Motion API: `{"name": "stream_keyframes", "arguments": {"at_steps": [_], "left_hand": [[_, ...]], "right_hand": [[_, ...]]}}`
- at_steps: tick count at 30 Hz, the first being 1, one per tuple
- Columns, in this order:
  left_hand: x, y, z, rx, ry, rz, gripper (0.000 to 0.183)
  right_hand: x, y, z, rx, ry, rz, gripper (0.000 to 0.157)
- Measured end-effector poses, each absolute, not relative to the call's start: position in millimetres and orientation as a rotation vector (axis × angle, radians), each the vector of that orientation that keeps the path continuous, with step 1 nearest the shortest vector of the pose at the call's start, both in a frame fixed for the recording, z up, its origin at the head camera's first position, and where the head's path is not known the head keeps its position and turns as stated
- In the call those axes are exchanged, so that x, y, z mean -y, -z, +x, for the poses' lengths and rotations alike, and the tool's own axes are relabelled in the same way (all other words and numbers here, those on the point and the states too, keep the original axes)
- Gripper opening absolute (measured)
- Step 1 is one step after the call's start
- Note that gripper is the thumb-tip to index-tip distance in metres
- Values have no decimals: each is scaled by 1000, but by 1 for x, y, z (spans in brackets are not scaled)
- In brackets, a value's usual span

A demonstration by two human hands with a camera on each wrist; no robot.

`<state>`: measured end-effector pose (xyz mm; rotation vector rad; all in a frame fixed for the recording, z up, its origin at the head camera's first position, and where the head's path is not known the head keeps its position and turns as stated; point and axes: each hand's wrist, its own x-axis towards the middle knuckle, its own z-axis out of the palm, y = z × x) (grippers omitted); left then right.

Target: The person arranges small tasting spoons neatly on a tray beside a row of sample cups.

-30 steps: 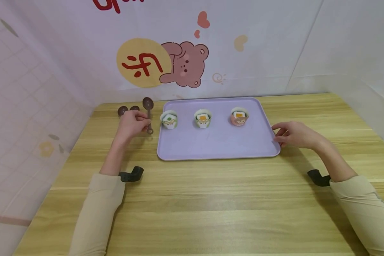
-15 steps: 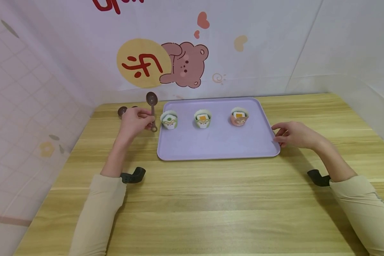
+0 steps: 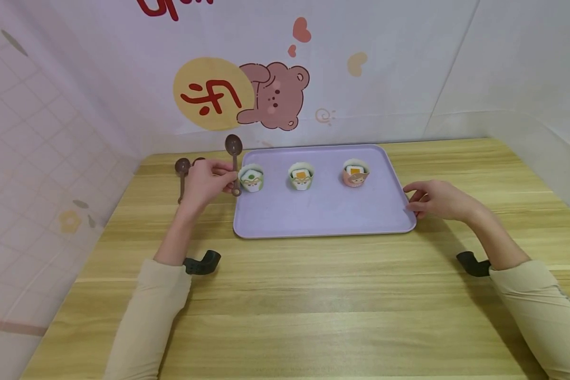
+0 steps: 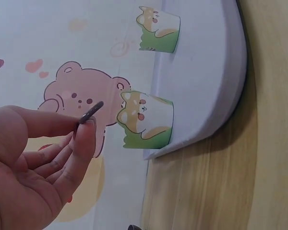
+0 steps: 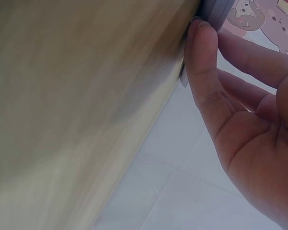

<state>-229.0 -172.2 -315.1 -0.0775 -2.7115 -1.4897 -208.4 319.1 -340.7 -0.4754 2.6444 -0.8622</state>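
Observation:
My left hand pinches the thin handle of a brown plastic spoon between thumb and fingers, bowl end up, at the tray's left edge. In the left wrist view the spoon's handle end pokes past the fingertips. Beside it, a green dog-print paper cup with a white, green-dotted piece inside stands on the lilac tray. My right hand holds the tray's right rim, thumb and fingers at the edge.
A second green cup and a pink cup, each with a white-and-orange piece, stand along the tray. Another brown spoon lies left of my left hand, with a further bowl partly hidden behind it. A printed wall cloth rises behind the table.
My left hand has carried the spoon right and slightly up, from beside the tray to its left edge. More of the spoon lying at left shows. The right hand and tray stay put.

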Motion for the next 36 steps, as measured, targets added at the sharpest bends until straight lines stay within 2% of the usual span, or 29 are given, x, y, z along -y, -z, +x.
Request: {"name": "stream_keyframes", "arguments": {"at_steps": [36], "left_hand": [[129,326,-226,2573,1756,-129,21]], "right_hand": [[-319,341,-209,-2643,859,-464,44]]}}
